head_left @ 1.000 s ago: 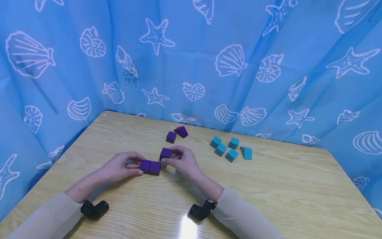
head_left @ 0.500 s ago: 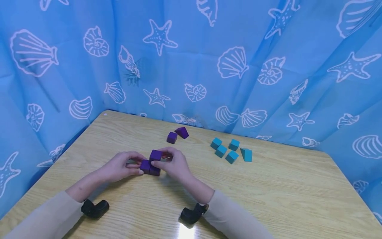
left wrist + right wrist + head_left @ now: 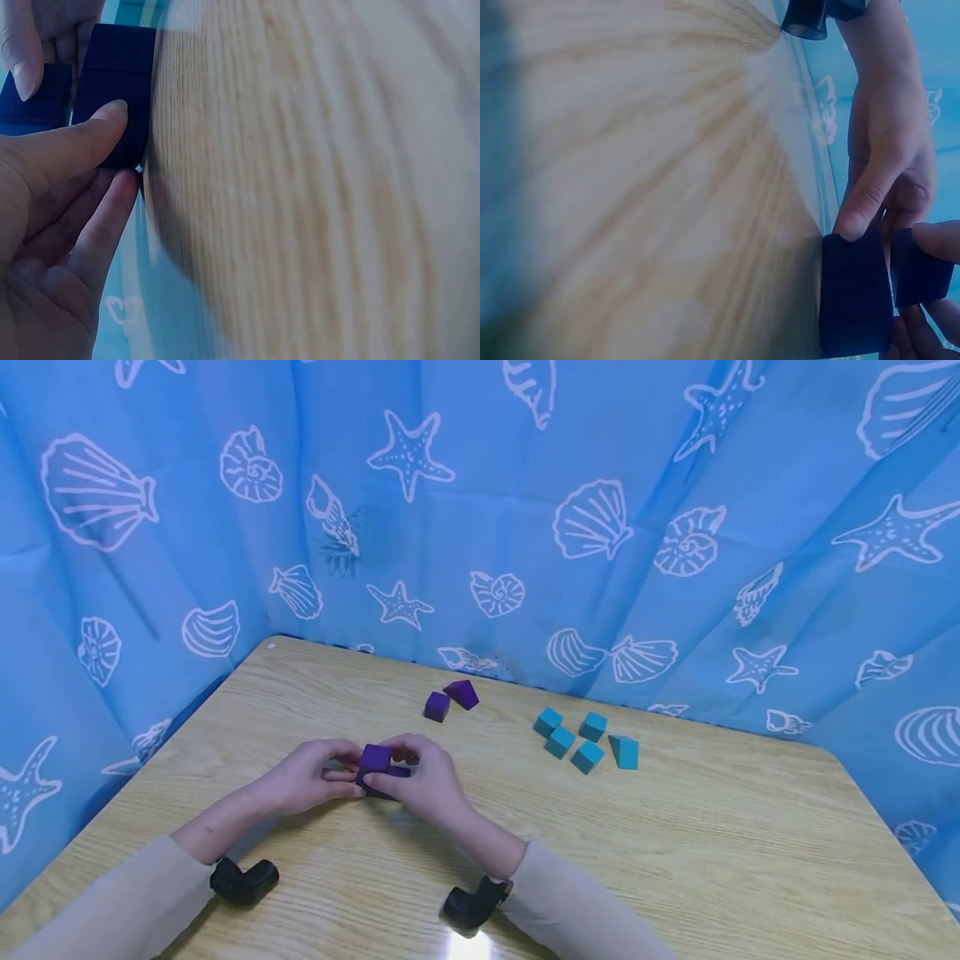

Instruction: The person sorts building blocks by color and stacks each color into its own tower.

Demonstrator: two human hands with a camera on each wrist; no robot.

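Two purple cubes [image 3: 855,300] stand side by side on the table, partly covered by fingers in the head view. My left hand [image 3: 311,777] pinches the left one between thumb and fingers. A third purple cube [image 3: 376,757] is pinched in my right hand [image 3: 429,783], over the left end of the pair. In the right wrist view a thin gap shows between this upper cube [image 3: 921,271] and the pair. The left wrist view has my left thumb [image 3: 109,116] flat on a lower cube's side.
Behind the hands lie a loose purple cube [image 3: 437,707] and a purple wedge block [image 3: 462,694]. Several teal cubes [image 3: 560,742] and a teal wedge block [image 3: 625,752] are grouped to the right. A blue shell-patterned curtain [image 3: 495,510] hangs along the wooden table's [image 3: 712,843] far edge.
My right hand has carried its purple cube leftward, from beyond the pair's right end to over the left cube. My left hand keeps its hold on the lower left cube.
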